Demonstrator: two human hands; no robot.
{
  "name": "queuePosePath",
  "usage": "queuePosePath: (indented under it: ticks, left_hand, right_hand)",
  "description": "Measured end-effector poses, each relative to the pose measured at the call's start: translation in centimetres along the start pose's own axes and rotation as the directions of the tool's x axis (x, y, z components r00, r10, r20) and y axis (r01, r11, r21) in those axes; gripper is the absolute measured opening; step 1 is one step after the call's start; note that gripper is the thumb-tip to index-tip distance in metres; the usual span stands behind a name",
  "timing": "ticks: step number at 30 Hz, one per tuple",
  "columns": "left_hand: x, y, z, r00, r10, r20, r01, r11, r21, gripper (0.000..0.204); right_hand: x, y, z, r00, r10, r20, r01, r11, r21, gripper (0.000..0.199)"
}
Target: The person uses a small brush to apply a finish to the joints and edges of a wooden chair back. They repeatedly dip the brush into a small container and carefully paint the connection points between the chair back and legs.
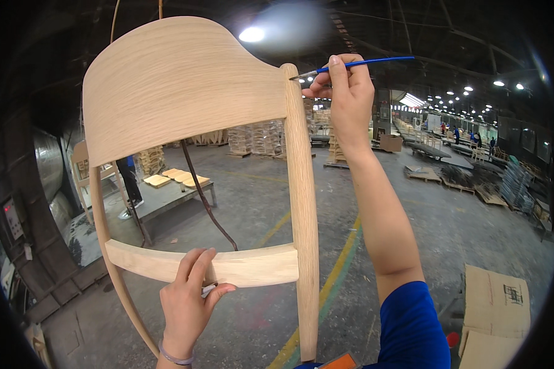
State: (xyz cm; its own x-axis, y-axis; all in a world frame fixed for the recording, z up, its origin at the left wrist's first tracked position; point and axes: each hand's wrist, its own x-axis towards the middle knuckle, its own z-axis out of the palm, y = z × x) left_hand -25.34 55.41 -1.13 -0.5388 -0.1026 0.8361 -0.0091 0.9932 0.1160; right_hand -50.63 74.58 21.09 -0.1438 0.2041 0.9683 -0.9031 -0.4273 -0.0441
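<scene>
In front of me hangs a pale wooden chair frame with a wide curved backrest [178, 80], a rounded right post [303, 215] and a lower crossrail [258, 266]. My left hand [186, 301] grips that crossrail near its middle, fingers over the top and thumb below. A small whitish thing shows by the thumb; its kind is unclear. My right hand [351, 101] pinches a thin blue paintbrush [381, 60]. Its dark bristle tip meets the upper end of the right post, close to where the backrest joins.
A dark bent wire hook [201, 194] hangs behind the frame. Beyond it stands a low table [172, 208] carrying light wooden pieces, with a person's dark-trousered leg [129, 181] beside it. Wrapped stacks [261, 138] stand farther back. Brown cardboard [495, 307] is at lower right.
</scene>
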Motion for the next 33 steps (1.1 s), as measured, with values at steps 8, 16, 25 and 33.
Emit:
queuePosePath:
  ticks: [8,16,25,33]
  left_hand:
    - [-0.1,0.4,0.0,1.000,-0.012,-0.011,0.012,1.000,0.015,0.071]
    - [-0.2,0.9,-0.1,0.999,-0.033,-0.001,0.033,0.999,0.030,0.071]
    - [-0.2,1.2,-0.3,0.999,-0.046,0.007,0.045,0.997,0.056,0.071]
    - [-0.5,1.3,0.0,0.998,-0.054,-0.014,0.054,0.996,0.074,0.070]
  right_hand:
    - [0.2,0.3,0.0,1.000,-0.005,-0.008,0.005,0.998,0.065,0.022]
    - [0.2,0.5,0.1,1.000,0.011,-0.012,-0.010,0.997,0.071,0.023]
    - [0.0,0.9,0.4,0.999,0.041,0.000,-0.040,0.995,0.092,0.023]
    - [-0.5,1.1,0.2,0.999,0.046,0.000,-0.045,0.990,0.134,0.023]
